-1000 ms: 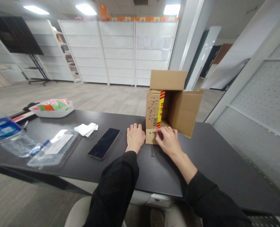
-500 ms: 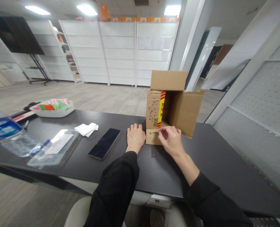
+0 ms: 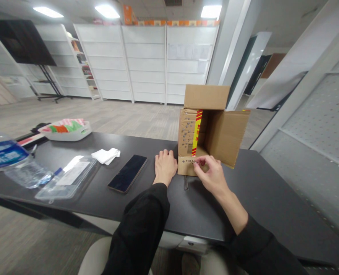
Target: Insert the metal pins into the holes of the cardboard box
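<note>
An open cardboard box [image 3: 228,139] stands on the dark table with its flaps spread. Dark round spots dot its left flap, and a row of small dark holes runs along its lower flap [image 3: 183,168]. My right hand [image 3: 212,173] pinches thumb and forefinger together at that lower flap, beside the row; whatever is between the fingertips is too small to name. Flat on the table, fingers stretched out, my left hand [image 3: 166,166] rests against the box's left side. Several thin metal rods [image 3: 186,183] lie just in front of the lower flap.
Left of my left hand lies a black phone [image 3: 127,173]. Beyond it are folded white tissues [image 3: 106,156], a clear plastic case [image 3: 68,181], a water bottle [image 3: 17,160] and a white basket [image 3: 66,133] with colourful packets. A perforated panel [image 3: 315,126] borders the right side.
My right hand still pinches at the lower flap, with its wrist shifted slightly right and down. The whole view has moved slightly. My left hand stays in place.
</note>
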A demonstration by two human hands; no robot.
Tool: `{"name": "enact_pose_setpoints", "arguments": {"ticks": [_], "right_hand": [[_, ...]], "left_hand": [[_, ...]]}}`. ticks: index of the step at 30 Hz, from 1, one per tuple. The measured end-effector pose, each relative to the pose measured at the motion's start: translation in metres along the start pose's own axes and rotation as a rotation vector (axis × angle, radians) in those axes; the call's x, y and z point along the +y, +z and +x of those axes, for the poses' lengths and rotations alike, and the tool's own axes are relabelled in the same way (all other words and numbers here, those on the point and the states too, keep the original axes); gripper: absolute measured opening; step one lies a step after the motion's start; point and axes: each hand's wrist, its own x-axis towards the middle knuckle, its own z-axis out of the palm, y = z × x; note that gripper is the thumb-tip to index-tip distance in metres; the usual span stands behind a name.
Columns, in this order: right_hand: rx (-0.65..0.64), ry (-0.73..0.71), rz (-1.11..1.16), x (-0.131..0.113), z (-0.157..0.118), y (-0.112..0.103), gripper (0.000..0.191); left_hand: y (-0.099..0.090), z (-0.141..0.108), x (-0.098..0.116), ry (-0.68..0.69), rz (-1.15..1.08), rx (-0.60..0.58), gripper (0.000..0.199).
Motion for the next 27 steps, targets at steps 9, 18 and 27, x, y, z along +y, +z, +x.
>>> {"name": "enact_pose_setpoints", "arguments": {"ticks": [9, 18, 27], "right_hand": [[-0.191, -0.100, 0.029, -0.002, -0.019, -0.010, 0.006], [-0.467, -0.099, 0.023, -0.003, -0.039, -0.016, 0.008], [-0.547, -0.067, 0.031, -0.007, -0.041, -0.016, 0.008]], "left_hand": [[-0.001, -0.001, 0.000, 0.000, -0.011, -0.005, 0.022], [0.000, -0.001, -0.001, -0.003, -0.014, -0.023, 0.023], [0.000, -0.001, -0.001, -0.008, -0.015, -0.026, 0.022]]}}
